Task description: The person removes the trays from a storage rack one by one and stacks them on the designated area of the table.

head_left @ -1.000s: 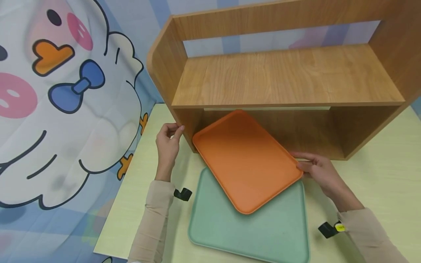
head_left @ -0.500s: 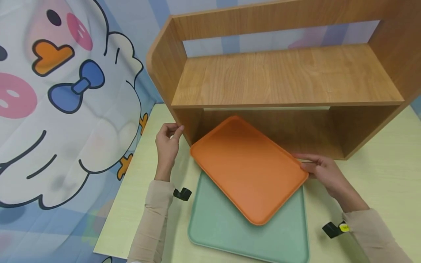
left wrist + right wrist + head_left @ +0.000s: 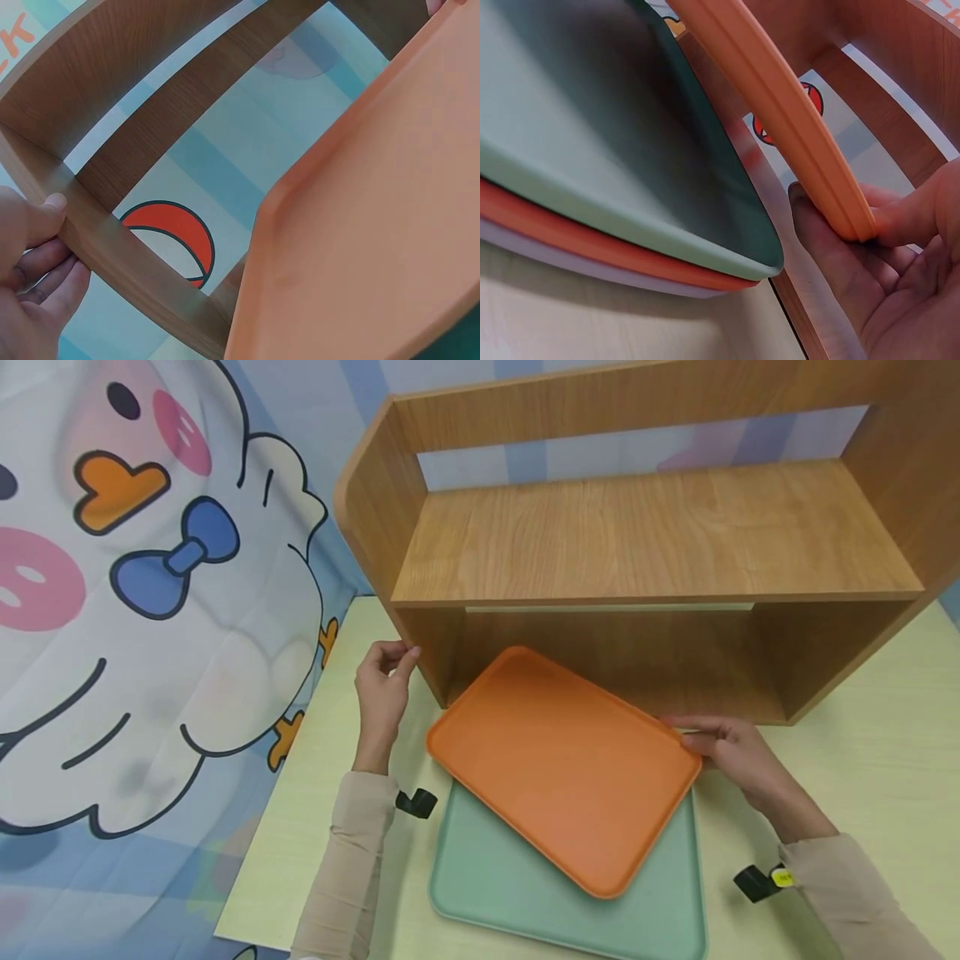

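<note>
An orange tray hangs at an angle above a green tray, its back corner in front of the lower shelf opening. With the thumb and fingers, my right hand grips the orange tray's right corner; the right wrist view shows the raised rim pinched there. My left hand holds the front edge of the wooden shelf unit's left side panel, thumb on the edge and fingers bent against the outer side. Under the green tray lie a red-orange tray and a pale lilac one.
The two-level wooden shelf unit stands at the back of the pale table. A cloth with a cartoon bird hangs along the left side. A small black device sits at each wrist.
The orange tray has turned, and its back corner has come out of the shelf opening toward me. Its front corner has swung right and nearer. My right hand shifted slightly right; the left stayed put.
</note>
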Demonstrator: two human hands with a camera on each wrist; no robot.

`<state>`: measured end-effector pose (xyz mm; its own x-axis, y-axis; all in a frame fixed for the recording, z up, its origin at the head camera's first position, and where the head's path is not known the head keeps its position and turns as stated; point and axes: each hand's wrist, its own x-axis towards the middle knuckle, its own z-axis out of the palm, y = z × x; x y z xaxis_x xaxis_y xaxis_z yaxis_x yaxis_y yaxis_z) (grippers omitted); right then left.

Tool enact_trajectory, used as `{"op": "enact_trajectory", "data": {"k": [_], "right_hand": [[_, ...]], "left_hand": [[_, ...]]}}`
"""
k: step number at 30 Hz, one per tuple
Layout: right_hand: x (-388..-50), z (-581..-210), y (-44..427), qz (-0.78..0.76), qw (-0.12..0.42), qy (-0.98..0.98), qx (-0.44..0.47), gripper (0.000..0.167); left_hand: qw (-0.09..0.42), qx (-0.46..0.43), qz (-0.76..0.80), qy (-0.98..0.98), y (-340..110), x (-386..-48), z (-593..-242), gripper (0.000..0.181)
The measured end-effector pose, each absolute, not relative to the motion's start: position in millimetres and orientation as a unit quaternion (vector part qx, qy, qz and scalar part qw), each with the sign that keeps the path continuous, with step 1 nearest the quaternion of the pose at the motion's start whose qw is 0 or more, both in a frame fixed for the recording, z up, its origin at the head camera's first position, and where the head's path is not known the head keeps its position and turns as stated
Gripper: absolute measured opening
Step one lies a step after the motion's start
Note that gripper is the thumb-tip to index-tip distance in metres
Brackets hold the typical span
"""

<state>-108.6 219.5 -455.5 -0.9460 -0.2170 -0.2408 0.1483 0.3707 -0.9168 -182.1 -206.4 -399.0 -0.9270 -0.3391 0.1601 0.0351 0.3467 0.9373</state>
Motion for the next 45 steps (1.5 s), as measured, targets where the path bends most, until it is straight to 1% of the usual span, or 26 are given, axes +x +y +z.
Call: {"op": "enact_trajectory", "data": {"k": [9,16,23,37,45], "right_hand": [[-112.4,-456.4,219.7,-0.573,0.161,0.802,-0.041,0.037],[-115.7,-454.8,218.8,-0.543,0.175,0.819,-0.052,0.035],[-119.1,-460.8,218.7,-0.574,0.173,0.796,-0.085,0.035],[-122.8,-461.1,219.1,-0.557,0.197,0.8,-0.108,0.033],[-126.7,-461.1,219.6,-0.552,0.215,0.794,-0.14,0.03]], "left_hand": [[0.164,0.096,-0.562,-0.805,-206.8,-182.3,-398.3,0.025],[0.167,0.092,-0.566,-0.802,-207.6,-182.7,-399.0,0.024],[0.163,0.09,-0.568,-0.802,-208.3,-183.1,-399.5,0.025],[0.158,0.091,-0.571,-0.8,-209.0,-184.0,-400.1,0.026],[0.156,0.091,-0.572,-0.8,-209.6,-184.4,-400.6,0.027]]}}
